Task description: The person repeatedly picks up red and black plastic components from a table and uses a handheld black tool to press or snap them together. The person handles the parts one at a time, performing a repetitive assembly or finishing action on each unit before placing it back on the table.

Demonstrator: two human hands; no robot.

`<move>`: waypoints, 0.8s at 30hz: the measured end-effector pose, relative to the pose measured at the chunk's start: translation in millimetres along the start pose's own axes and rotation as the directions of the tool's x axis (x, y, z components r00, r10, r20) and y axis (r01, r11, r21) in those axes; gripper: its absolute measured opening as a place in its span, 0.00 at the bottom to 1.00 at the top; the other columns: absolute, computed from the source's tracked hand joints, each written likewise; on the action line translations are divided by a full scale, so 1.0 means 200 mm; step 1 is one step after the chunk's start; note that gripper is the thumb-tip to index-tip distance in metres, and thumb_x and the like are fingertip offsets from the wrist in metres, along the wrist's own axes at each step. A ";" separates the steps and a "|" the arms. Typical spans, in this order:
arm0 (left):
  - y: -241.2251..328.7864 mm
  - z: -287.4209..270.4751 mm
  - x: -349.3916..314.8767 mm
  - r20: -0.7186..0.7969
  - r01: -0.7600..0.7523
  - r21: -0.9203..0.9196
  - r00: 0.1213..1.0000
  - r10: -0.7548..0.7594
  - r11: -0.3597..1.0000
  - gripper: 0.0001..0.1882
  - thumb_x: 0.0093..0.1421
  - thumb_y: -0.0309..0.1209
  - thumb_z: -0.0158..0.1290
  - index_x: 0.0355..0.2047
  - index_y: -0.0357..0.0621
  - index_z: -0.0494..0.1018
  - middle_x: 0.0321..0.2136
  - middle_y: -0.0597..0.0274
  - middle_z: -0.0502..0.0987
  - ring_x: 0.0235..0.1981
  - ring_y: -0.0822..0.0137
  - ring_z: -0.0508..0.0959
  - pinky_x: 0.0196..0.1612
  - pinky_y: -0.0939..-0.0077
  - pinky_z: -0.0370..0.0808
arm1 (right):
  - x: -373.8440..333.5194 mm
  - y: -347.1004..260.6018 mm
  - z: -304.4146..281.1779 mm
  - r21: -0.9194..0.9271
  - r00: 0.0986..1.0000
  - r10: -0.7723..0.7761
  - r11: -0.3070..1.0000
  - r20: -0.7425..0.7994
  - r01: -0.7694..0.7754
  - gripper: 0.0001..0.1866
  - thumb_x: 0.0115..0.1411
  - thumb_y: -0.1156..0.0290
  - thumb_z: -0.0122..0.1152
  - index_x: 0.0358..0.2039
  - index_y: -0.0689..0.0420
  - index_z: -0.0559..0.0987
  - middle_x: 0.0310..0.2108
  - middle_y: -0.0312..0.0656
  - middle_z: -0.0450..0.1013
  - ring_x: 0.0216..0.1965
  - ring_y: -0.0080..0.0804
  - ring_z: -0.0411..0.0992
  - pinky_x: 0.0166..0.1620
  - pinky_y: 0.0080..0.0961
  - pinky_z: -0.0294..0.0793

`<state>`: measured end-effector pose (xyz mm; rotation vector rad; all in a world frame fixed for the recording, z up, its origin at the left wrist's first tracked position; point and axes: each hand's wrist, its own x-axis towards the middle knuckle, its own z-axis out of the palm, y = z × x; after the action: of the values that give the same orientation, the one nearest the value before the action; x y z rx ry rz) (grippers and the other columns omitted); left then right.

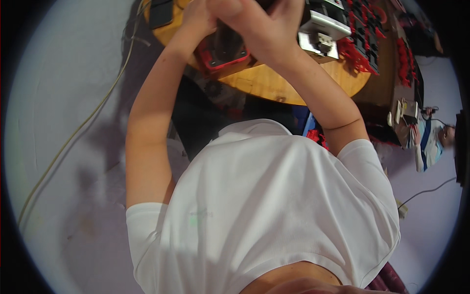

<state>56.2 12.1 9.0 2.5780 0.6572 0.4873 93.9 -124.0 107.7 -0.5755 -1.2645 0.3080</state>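
At the top edge, my left hand [198, 19] is cut off by the frame, its visible fingers curled in beside a dark shape. My right hand [269, 32] is larger and closer, with the thumb stretched left and fingers bent around something dark. Between and below both hands is a black and red thing [223, 63], with a dark upright part and a red-rimmed, screwed base. It looks like a tool, but my hands and the frame edge hide its upper part. What exactly each hand grips is hidden.
A round-edged wooden table [269, 83] lies beneath. Right of my hand stands a white and silver device [323, 27], then red and black racks [362, 34]. A black flat object [161, 12] lies at the upper left. A cable [93, 112] runs along the wall. Another person [431, 142] is far right.
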 end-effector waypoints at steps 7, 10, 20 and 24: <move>0.01 0.02 -0.01 -0.006 0.025 -0.021 1.000 -0.025 0.999 0.26 0.64 0.57 0.47 0.47 0.53 0.80 0.41 0.55 0.82 0.46 0.51 0.79 0.47 0.64 0.74 | -0.06 -0.42 -0.59 -0.418 0.975 0.001 0.904 -0.222 -0.096 0.22 0.57 0.77 0.68 0.49 0.58 0.68 0.34 0.41 0.74 0.29 0.26 0.76 0.31 0.25 0.79; 0.01 0.02 -0.01 -0.004 0.045 -0.063 0.999 -0.046 0.997 0.26 0.64 0.57 0.47 0.46 0.52 0.80 0.39 0.55 0.82 0.44 0.52 0.80 0.46 0.64 0.74 | -0.16 -0.43 -0.85 -0.614 0.949 -0.074 0.778 -0.306 -0.137 0.21 0.58 0.77 0.67 0.49 0.58 0.68 0.34 0.40 0.73 0.29 0.25 0.74 0.32 0.24 0.78; -0.02 0.01 0.00 -0.008 0.083 -0.044 0.996 -0.084 0.996 0.28 0.63 0.59 0.46 0.45 0.53 0.81 0.39 0.52 0.82 0.44 0.49 0.80 0.47 0.61 0.74 | -0.36 -0.29 -1.01 -0.719 0.881 -0.367 0.693 -0.298 0.045 0.23 0.60 0.72 0.67 0.50 0.58 0.66 0.32 0.37 0.70 0.27 0.22 0.70 0.29 0.18 0.72; -0.05 0.03 0.00 -0.002 0.078 -0.042 0.997 -0.078 0.996 0.28 0.63 0.60 0.46 0.46 0.54 0.81 0.39 0.53 0.83 0.45 0.49 0.80 0.48 0.61 0.74 | -0.37 -0.29 -0.98 -0.641 0.885 -0.305 0.767 -0.353 0.009 0.23 0.60 0.70 0.68 0.51 0.58 0.65 0.31 0.37 0.70 0.26 0.21 0.70 0.28 0.18 0.71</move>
<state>55.9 18.5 -0.2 2.5022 0.7382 0.4751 254.4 -257.2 44.5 -1.0350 -0.9393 -0.4088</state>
